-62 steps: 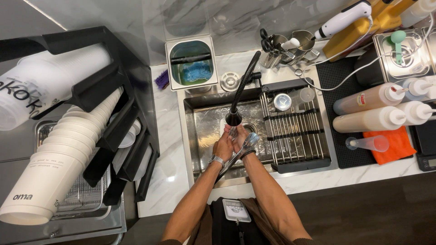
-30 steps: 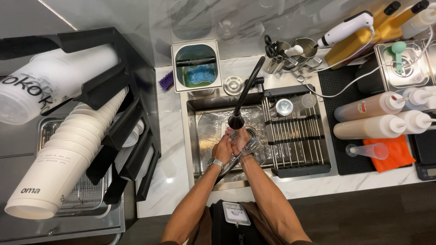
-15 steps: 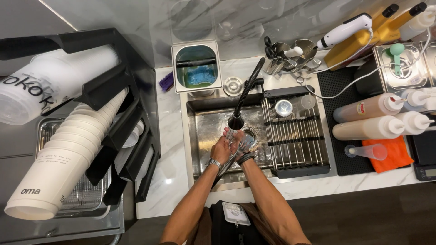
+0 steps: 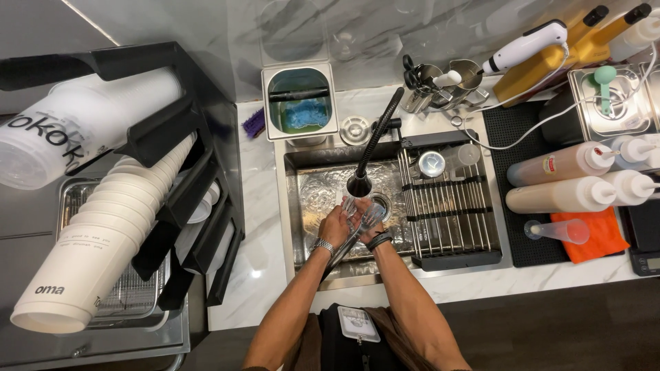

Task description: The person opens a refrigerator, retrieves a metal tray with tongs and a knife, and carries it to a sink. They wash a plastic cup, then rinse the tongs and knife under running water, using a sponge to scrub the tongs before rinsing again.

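While both hands are bunched together under the black faucet head (image 4: 359, 185), the left hand (image 4: 335, 227) and right hand (image 4: 368, 223) are wrapped around a clear glass thing (image 4: 362, 209), looks like a small cup, though it's too see-through to be sure. It sits about mid-basin in the steel sink (image 4: 309, 206), just beside the drain (image 4: 380, 204), and a long metal utensil (image 4: 344, 246) slants down from the hands toward the sink's front edge, whichever hand has it I can't tell. Room-wise it's tight on the right: a black drying rack (image 4: 447, 213) covers the sink's right half, with a small steel cup (image 4: 432, 164) near its back edge. The left part of the basin is open. Right of the sink, squeeze bottles (image 4: 560, 180) lie on a black mat with an orange cloth (image 4: 584, 237) near the worktop's front edge. At the back edge there's a steel tub with blue liquid (image 4: 299, 103). Off the worktop's left edge, a black rack holds stacks of paper cups (image 4: 117, 227).
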